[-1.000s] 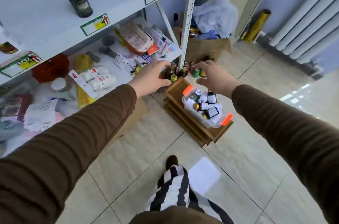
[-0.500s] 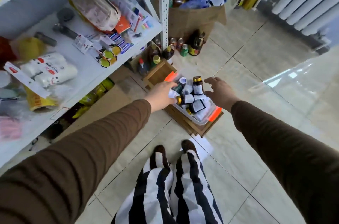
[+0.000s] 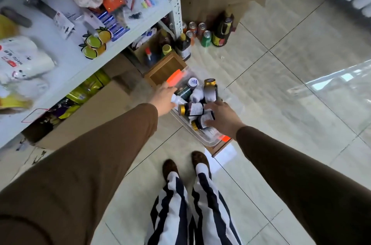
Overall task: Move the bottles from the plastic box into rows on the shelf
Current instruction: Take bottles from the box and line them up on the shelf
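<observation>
Tiled floor (image 3: pixel 281 76) next to a cluttered white shelf (image 3: pixel 66 68), cans and a cardboard box behind. The clear plastic box (image 3: pixel 202 138) sits on a wooden crate, crammed with loose bottles (image 3: pixel 192 109) lying every which way. Left hand (image 3: pixel 163 98) curls over a white bottle at the box edge; right hand (image 3: pixel 222 117) rests fingers on a dark one, grip hard to tell. Grabbing carelessly could roll bottles out onto the tiles.

place: small shop or stockroom | evidence: white metal shelf (image 3: pixel 140 30) of packaged goods (mixed), floor cans (image 3: pixel 197 31)
</observation>
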